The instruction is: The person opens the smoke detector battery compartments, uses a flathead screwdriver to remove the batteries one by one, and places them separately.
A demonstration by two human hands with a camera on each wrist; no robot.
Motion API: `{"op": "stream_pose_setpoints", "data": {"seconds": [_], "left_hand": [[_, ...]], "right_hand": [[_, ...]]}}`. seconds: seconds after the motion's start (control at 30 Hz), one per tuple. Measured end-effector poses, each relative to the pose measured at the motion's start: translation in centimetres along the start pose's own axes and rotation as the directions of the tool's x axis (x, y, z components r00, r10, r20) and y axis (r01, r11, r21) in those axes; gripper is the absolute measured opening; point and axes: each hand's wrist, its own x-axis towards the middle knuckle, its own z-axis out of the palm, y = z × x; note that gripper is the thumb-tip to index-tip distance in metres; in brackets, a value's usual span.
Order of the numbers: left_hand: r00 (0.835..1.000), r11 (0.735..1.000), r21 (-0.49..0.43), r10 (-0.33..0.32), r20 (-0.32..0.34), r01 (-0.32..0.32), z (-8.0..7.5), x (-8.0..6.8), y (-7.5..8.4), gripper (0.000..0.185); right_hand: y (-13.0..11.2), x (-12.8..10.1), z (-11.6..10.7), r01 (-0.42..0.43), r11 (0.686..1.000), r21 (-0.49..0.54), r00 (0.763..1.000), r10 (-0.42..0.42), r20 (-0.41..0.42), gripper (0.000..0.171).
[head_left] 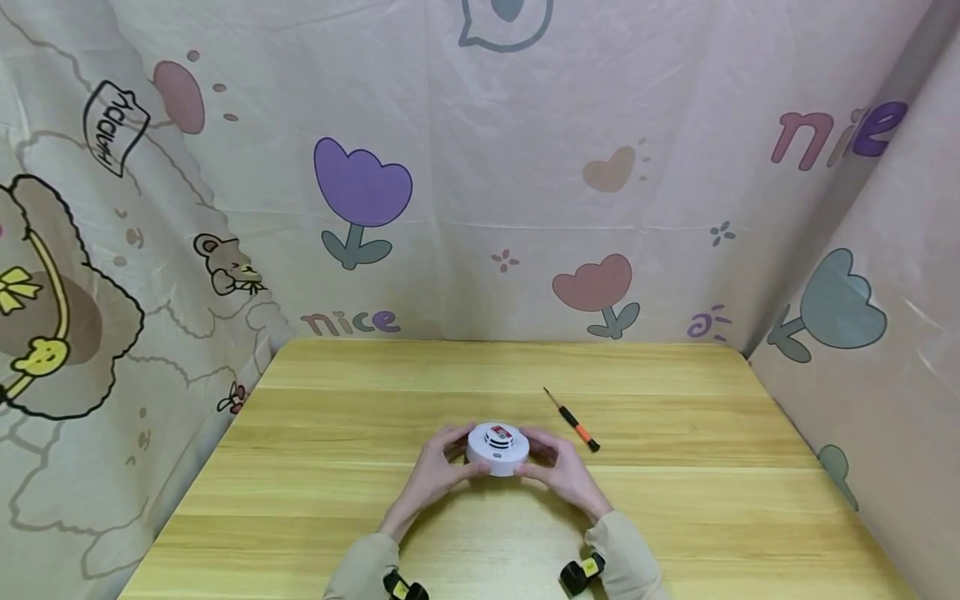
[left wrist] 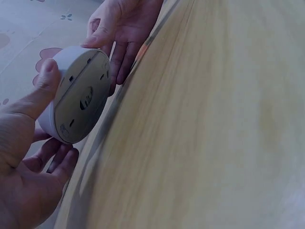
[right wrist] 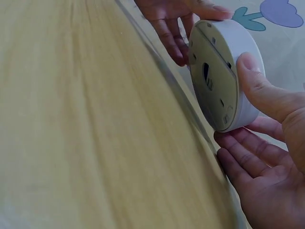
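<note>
A white round smoke detector [head_left: 498, 448] with a red label on top is held just above the wooden table [head_left: 360, 508], near its middle front. My left hand [head_left: 441, 468] grips its left rim and my right hand [head_left: 558, 465] grips its right rim. In the left wrist view the detector's flat underside [left wrist: 76, 98] shows, my left hand [left wrist: 24, 167] with its thumb on the rim and fingers behind. The right wrist view shows the same underside [right wrist: 214, 76], with my right hand [right wrist: 271, 157] holding the rim by thumb and fingers.
A small screwdriver [head_left: 573, 421] with an orange and black handle lies on the table just right of my right hand. Cartoon-printed fabric walls [head_left: 480, 183] close off the table at the back and on both sides.
</note>
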Motion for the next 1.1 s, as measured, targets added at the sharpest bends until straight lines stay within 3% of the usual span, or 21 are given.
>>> {"op": "stream_pose_setpoints", "data": {"seconds": [0.4,0.63,0.9,1.1], "left_hand": [[0.997,0.996,-0.07,0.059,0.059,-0.055,-1.0,-0.3,-0.1,0.071],[0.999,0.995,-0.091,0.033,-0.002,-0.033,-0.6,-0.2,-0.4,0.06],[0.999,0.991,-0.133,0.0,-0.049,-0.006,-0.1,-0.2,-0.2,0.053],[0.995,0.994,-0.099,-0.048,-0.084,0.04,0.0,-0.2,-0.1,0.046]], "right_hand": [[0.3,-0.5,-0.4,-0.004,0.988,0.152,1.0,0.005,-0.005,0.067],[0.3,-0.6,-0.4,-0.005,0.987,0.164,0.999,0.011,-0.035,0.059],[0.1,-0.5,-0.1,-0.082,0.988,0.132,0.991,0.095,-0.095,0.05],[0.1,-0.6,0.0,-0.07,0.984,0.166,0.991,0.087,-0.1,0.047]]}}
